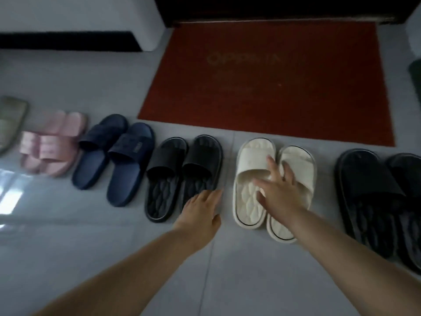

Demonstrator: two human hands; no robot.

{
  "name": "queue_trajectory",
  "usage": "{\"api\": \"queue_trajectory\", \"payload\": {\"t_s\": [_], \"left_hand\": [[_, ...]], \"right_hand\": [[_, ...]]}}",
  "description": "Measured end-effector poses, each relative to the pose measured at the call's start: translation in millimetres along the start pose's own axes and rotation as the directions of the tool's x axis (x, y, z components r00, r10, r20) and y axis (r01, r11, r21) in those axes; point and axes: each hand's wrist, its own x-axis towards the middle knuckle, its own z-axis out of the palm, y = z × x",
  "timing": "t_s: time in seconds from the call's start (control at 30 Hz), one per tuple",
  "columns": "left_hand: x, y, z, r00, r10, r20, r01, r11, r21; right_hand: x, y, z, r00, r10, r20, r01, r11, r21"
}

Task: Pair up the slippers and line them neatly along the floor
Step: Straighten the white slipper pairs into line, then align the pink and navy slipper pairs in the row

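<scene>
Pale grey floor tiles (227, 270) with thin grout lines fill most of the frame. A red doormat (273, 83) with faint lettering lies at upper centre, below a dark threshold (273, 8). At upper left, a white wall (79, 12) stands above a black recess (68, 41). A bright reflection (11, 192) glares at the left edge.

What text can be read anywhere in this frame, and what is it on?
"OPP...": large faded lettering on the red doormat; later letters too blurred.
Fainter lines below it: unreadable.
Small label on the navy slipper strap: too small to read.
</scene>
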Motion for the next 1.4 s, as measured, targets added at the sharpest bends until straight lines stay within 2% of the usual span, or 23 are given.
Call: {"api": "queue_trajectory", "payload": {"t_s": [0.1,0.17,0.23,0.33,0.4,0.47,0.53,0.6,0.7,0.83,0.9,0.97,1.13,1.23,1.3,1.4], "left_hand": [[1,-26,-20,0.998,-0.065,-0.014,0.064,0.997,-0.053],[7,-58,-31,0.999,-0.047,0.004,0.047,0.997,-0.063],[13,-92,-43,1.0,0.012,0.019,-0.012,1.0,-0.005],[11,-160,-76,0.993,0.085,0.076,-0.094,0.988,0.121],[11,-207,-110,0.981,0.141,0.13,-0.169,0.956,0.241],[18,-252,-151,0.973,0.185,0.142,-0.223,0.913,0.34],[29,-294,-189,0.971,0.201,0.13,-0.237,0.879,0.415],[40,-335,-220,0.979,0.168,0.112,-0.201,0.855,0.478],[52,-402,-246,0.997,0.045,0.069,-0.073,0.871,0.486],[53,-491,-261,0.986,-0.164,-0.03,0.164,0.917,0.363],[52,-525,-265,0.967,-0.251,-0.039,0.252,0.927,0.279],[53,-548,-264,0.97,-0.24,-0.042,0.243,0.935,0.258],[62,-568,-254,0.999,0.014,-0.043,0.0,0.95,0.312],[70,-569,-253,0.992,0.126,-0.008,-0.113,0.915,0.387],[72,-571,-255,0.991,0.135,0.015,-0.129,0.902,0.412],[71,-569,-258,0.99,0.139,0.029,-0.138,0.892,0.431]], "right_hand": [[8,11,-1,0.998,0.068,0.018,-0.062,0.969,-0.239],[4,12,3,0.996,0.091,0.004,-0.085,0.949,-0.304],[0,10,-2,0.987,0.152,0.054,-0.126,0.934,-0.335],[5,-32,-35,0.948,0.246,0.202,-0.119,0.862,-0.492],[14,-87,-53,0.953,0.175,0.247,-0.017,0.845,-0.534],[37,-160,-54,0.962,0.03,0.271,0.081,0.918,-0.389],[65,-240,-39,0.961,-0.039,0.274,0.072,0.991,-0.111],[96,-314,-7,0.955,-0.048,0.293,0.009,0.991,0.134],[143,-397,51,0.938,0.053,0.344,-0.176,0.925,0.337],[189,-456,86,0.937,0.27,0.223,-0.346,0.814,0.467],[200,-465,89,0.913,0.344,0.219,-0.407,0.807,0.429],[203,-467,88,0.885,0.421,0.198,-0.465,0.798,0.383],[184,-463,87,0.83,0.525,0.186,-0.557,0.776,0.296],[172,-464,77,0.802,0.524,0.287,-0.583,0.792,0.184],[166,-474,69,0.762,0.528,0.376,-0.598,0.796,0.092],[160,-502,58,0.715,0.545,0.437,-0.536,0.829,-0.157]]}}
